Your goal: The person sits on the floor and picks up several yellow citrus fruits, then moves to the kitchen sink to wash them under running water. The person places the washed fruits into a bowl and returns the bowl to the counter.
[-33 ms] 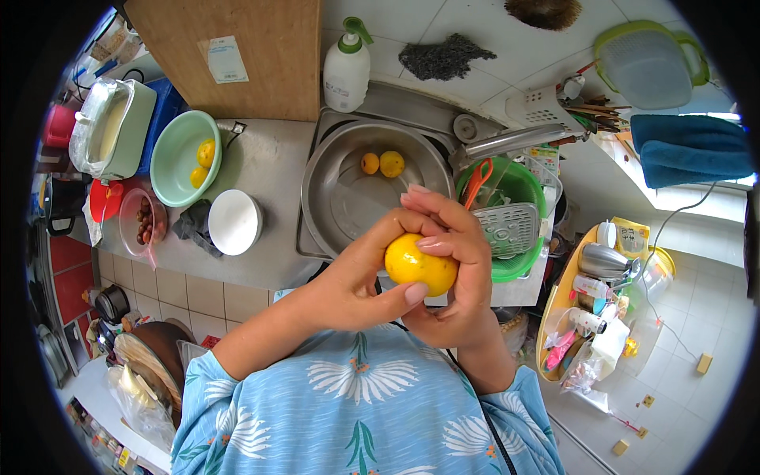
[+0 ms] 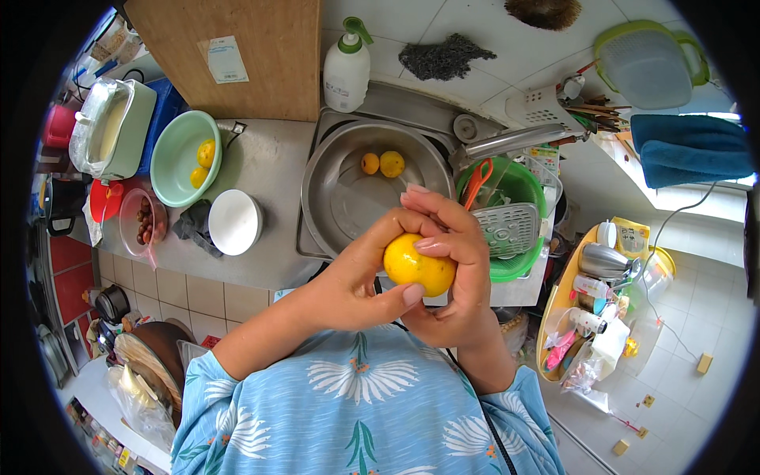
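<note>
A shiny, round yellow citrus fruit is held between both my hands, above the near rim of the sink. My left hand wraps its near side, with the thumb across the front. My right hand cups it from the right, its fingers bent over the top. Below and beyond them, two more yellow fruits lie in a round steel basin set in the sink. Two yellow fruits also rest inside a pale green bowl on the counter to the left.
A white bowl stands left of the sink, near a clear container of brown round items. A pump bottle stands behind. The faucet reaches in from the right, over a green basket holding a slotted tool.
The fruit has shifted very slightly to the left in my hands. All else looks the same.
</note>
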Available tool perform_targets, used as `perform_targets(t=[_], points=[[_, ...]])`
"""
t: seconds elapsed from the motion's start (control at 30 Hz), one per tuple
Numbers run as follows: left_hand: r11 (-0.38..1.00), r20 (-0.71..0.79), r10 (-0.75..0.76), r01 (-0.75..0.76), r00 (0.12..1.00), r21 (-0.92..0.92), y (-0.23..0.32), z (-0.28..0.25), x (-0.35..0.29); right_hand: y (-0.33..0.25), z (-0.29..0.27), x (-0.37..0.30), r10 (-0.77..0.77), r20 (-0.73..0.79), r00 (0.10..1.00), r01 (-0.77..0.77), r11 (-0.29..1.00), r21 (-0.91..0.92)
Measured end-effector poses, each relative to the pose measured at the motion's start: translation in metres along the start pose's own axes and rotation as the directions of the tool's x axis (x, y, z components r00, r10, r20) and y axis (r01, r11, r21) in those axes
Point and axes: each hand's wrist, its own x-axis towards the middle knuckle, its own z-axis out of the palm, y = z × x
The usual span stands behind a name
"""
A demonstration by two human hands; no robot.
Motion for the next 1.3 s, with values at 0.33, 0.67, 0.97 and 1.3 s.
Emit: perform_targets(t=[0.33,0.67,0.97,1.3], points=[[0.993,0.02,-0.108,0.107,0.994,0.05,0.008,-0.005,-0.001,-0.001,-0.006,-0.002,0.323,0.03,0.946,-0.274,0.747,0.605],[0.983,-0.054,-0.18,0.177,0.982,-0.056,0.017,-0.004,0.008,-0.008,0.002,0.004,0.484,-0.038,0.874,-0.381,0.733,0.563],[0.971,-0.044,-0.225,0.22,0.973,-0.096,0.012,-0.001,0.011,0.005,-0.009,0.004,0.512,0.034,0.858,-0.397,0.621,0.676],[0.986,-0.046,-0.158,0.161,0.986,0.052,0.007,-0.002,0.008,0.005,-0.002,0.003,0.514,-0.032,0.857,-0.378,0.671,0.638]])
